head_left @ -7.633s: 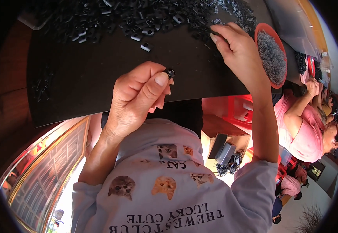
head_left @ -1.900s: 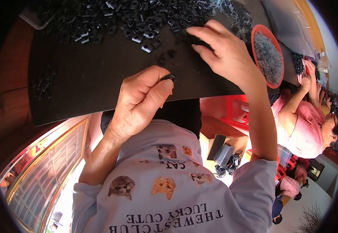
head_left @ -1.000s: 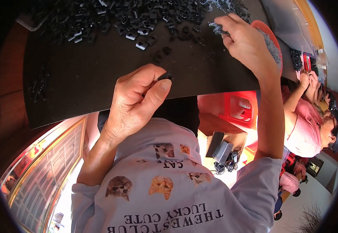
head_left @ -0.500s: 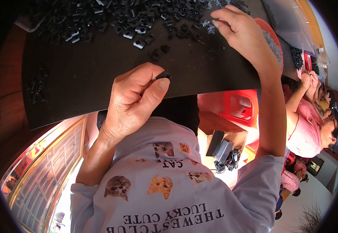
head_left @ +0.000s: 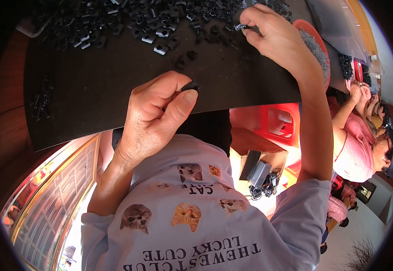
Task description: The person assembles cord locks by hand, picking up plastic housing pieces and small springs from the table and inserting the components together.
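Above the table's near edge, my left hand point(head_left: 153, 115) is closed, with a small black plastic part point(head_left: 190, 86) pinched between thumb and forefinger. Most of that part is hidden by the fingers. Farther off to the right, my right hand point(head_left: 273, 38) is closed at the fingertips on a small shiny metal spring point(head_left: 240, 27). It hovers by the right end of a heap of black plastic parts point(head_left: 137, 20) spread along the far side of the dark table point(head_left: 101, 86). More springs point(head_left: 246, 4) lie beyond my right fingers.
A red basin point(head_left: 326, 58) of small grey pieces stands right of my right forearm. Several thin black pieces point(head_left: 42, 101) lie at the table's left. Below the edge are a red stool point(head_left: 268, 122) and a cardboard box point(head_left: 268, 149). A person in pink point(head_left: 361, 153) works at right.
My right hand has shifted slightly left, and its thumb and forefinger have closed on a spring. The left hand has stayed almost still with the black part.
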